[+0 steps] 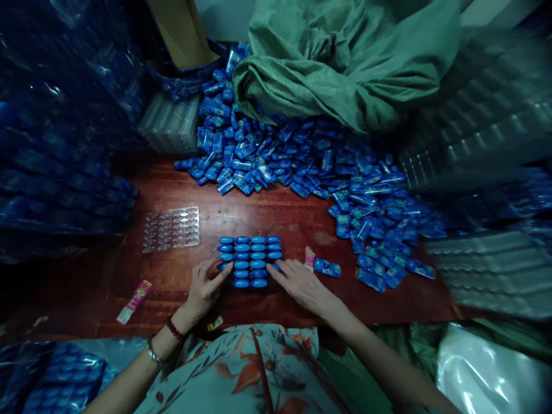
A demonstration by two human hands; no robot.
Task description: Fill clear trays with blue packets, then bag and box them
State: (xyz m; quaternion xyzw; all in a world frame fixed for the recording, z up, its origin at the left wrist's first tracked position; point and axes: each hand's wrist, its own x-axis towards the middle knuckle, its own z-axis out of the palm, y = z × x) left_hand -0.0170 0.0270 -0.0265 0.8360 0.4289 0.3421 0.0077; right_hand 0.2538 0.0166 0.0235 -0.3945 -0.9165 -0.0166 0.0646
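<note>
A block of glossy blue oval pieces (pixel 250 256) lies in neat rows on the wooden table in front of me. My left hand (pixel 206 283) is at its lower left, thumb over the edge pieces and fingers curled at the side. From the right, my right hand (pixel 297 282) grips the opposite edge, fingertips on the outer pieces. Both hands cover the block's lower side pieces. Whether a clear tray lies beneath the rows cannot be made out. One loose blue wrapped packet (pixel 327 267) lies right of my right hand, beside a small pink card (pixel 309 258).
A clear moulded tray (pixel 171 229) lies at left, with a pink strip (pixel 134 302) nearer. Behind spreads a heap of blue packets (pixel 259 155) under a green cloth sack (pixel 345 69). Stacks of clear trays (pixel 170 121) stand behind left; more trays (pixel 487 270) are at right.
</note>
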